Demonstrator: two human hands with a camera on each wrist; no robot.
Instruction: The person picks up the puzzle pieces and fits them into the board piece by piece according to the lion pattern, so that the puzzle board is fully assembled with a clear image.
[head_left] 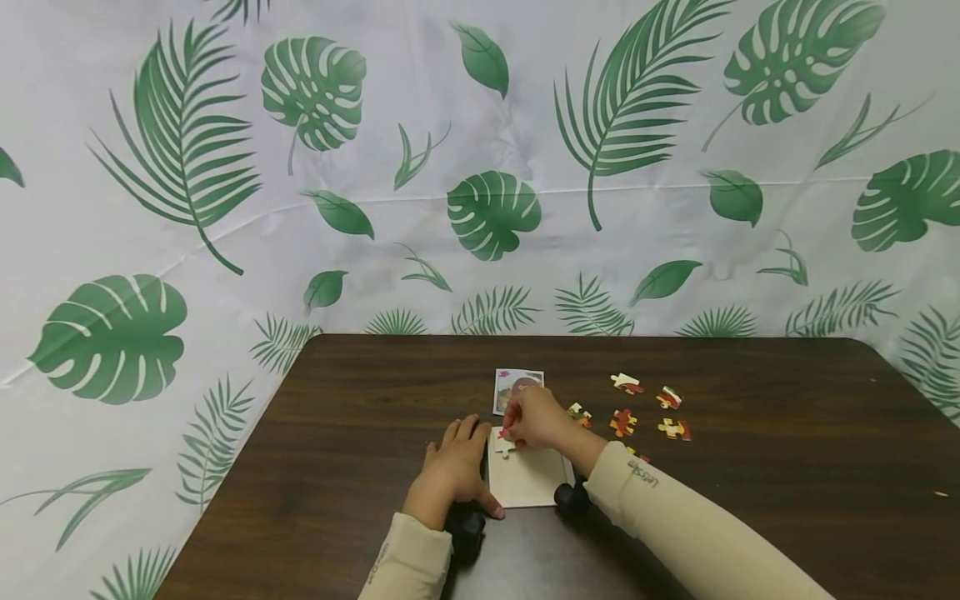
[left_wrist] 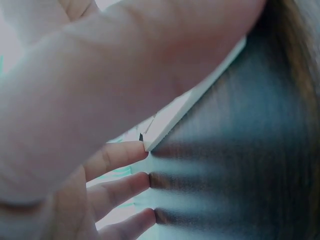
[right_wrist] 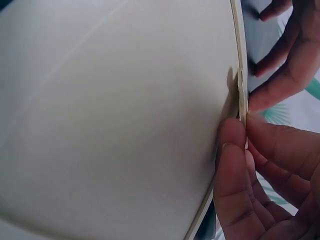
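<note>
Left of the board [head_left: 528, 483], the left hand [head_left: 455, 467] touches its edge, fingers spread, gripping nothing. At the board's far-left corner, a puzzle piece [head_left: 504, 447] is pinched by the right hand [head_left: 540, 418]. Loose pieces [head_left: 622, 422] lie rightward.

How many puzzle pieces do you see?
7: one piece in the right hand, four pieces beyond the right arm, two pieces partly behind it. More may be hidden.

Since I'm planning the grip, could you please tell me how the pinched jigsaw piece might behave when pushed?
The jigsaw piece is probably stiff, showing no obvious sag; likely light, being thin; and unlikely to roll, being flat.
</note>
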